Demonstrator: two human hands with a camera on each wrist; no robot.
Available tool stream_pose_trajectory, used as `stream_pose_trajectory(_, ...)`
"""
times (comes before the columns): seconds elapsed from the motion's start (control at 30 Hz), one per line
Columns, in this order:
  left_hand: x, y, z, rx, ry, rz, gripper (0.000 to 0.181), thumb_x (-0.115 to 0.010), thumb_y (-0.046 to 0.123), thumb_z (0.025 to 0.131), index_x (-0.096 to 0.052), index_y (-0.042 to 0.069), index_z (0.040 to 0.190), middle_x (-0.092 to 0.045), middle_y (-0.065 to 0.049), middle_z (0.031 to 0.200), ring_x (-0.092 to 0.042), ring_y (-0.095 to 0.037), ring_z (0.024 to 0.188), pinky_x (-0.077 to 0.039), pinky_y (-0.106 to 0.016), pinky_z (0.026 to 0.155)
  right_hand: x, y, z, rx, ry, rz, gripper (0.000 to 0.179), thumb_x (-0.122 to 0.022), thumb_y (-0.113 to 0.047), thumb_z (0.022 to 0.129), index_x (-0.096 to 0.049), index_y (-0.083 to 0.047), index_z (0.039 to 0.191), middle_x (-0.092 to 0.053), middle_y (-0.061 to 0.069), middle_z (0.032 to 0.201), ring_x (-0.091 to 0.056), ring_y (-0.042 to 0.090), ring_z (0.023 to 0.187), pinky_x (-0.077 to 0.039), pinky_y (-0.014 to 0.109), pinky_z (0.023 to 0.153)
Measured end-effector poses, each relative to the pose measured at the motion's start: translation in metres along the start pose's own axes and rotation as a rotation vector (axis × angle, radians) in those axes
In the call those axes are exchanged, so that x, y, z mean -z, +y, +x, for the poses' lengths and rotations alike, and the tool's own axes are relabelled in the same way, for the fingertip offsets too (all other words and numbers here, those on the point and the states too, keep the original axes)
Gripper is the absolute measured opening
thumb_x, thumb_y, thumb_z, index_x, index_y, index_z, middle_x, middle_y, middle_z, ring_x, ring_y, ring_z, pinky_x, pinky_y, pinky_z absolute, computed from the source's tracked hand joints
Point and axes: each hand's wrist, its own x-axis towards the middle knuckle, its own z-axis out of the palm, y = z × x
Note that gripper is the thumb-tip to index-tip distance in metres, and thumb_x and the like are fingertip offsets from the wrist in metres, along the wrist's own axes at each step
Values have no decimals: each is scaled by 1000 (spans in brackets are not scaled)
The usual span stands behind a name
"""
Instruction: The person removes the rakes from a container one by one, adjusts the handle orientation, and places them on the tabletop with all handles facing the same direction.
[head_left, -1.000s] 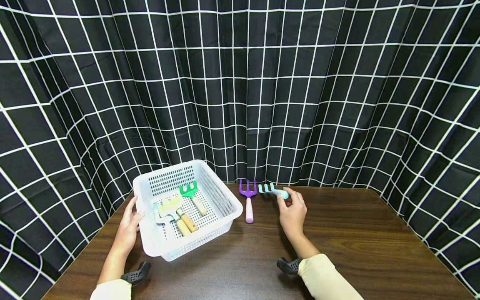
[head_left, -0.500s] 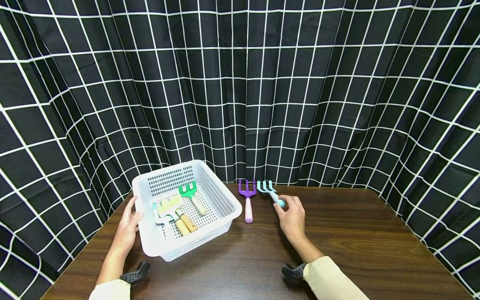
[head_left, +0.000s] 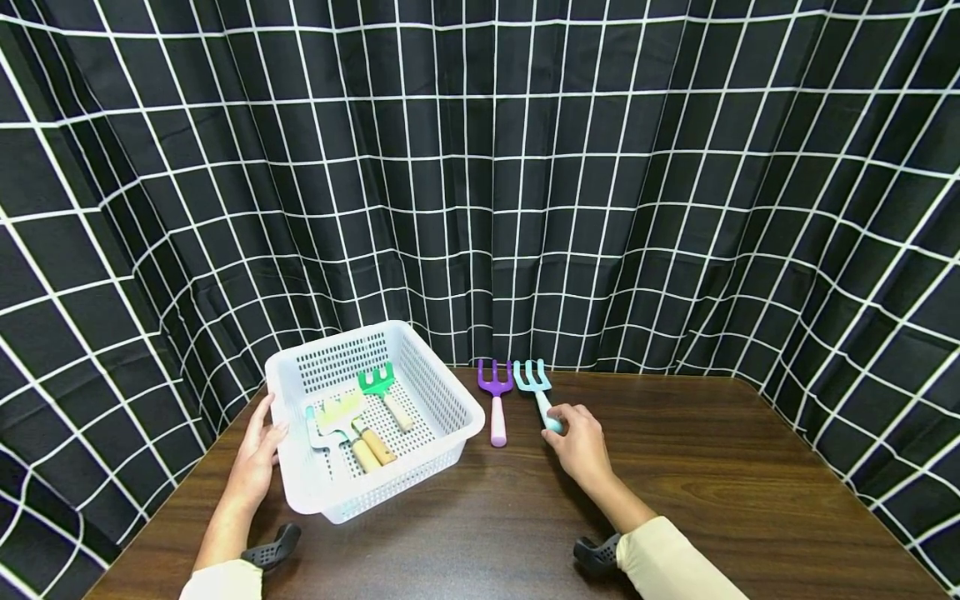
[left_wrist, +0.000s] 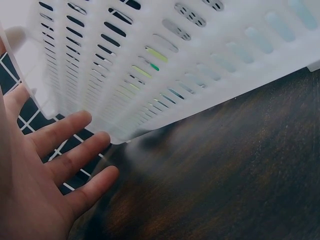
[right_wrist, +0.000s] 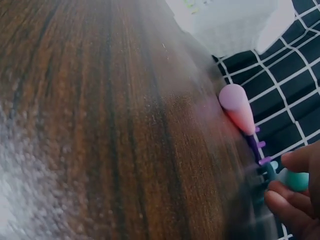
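Observation:
My right hand (head_left: 581,443) pinches the handle of a light blue three-pronged hand rake (head_left: 532,379) at its near end. In the right wrist view, thumb and fingers surround the rounded teal handle end (right_wrist: 297,181). Close on its left lies a purple three-pronged garden fork (head_left: 497,402) with a pink handle. My left hand (head_left: 253,458) rests at the left rim of a white slotted plastic basket (head_left: 457,417), thumb over the rim. In the left wrist view its other fingers (left_wrist: 80,162) are spread and nearly straight beside the basket's outer wall.
Inside the basket lie a green hand rake (head_left: 377,382) with a beige handle, a pale yellow tool head (head_left: 339,410), a pale blue tool (head_left: 317,429) and wooden handles (head_left: 367,456). A gridded black curtain (head_left: 510,208) stands behind the brown table (head_left: 480,550).
My right hand has moved toward me and slightly left, turning the light blue rake from sideways to nearly parallel with the purple fork. The basket and left hand have barely moved.

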Motion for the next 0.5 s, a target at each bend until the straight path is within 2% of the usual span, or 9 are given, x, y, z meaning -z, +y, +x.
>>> stream_pose_trajectory(0.23, 1, -2, 0, 5, 1, -2, 58, -34, 19, 106, -7, 7, 156, -42, -31, 128, -57, 2, 92, -47, -21, 70, -1, -1, -2, -31, -74, -44, 32, -85, -6, 70, -71, -7, 98, -66, 8, 88, -63, 27, 81, -48, 44, 71)
stream_pose_trajectory(0.5, 2, -2, 1, 27, -19, 13, 60, -34, 22, 106, -3, 9, 156, -41, -34, 132, -54, 5, 93, -45, -19, 72, -4, -5, -1, -43, -106, -83, 29, -84, -5, 70, -70, -6, 95, -65, 7, 87, -63, 28, 82, -48, 46, 71)
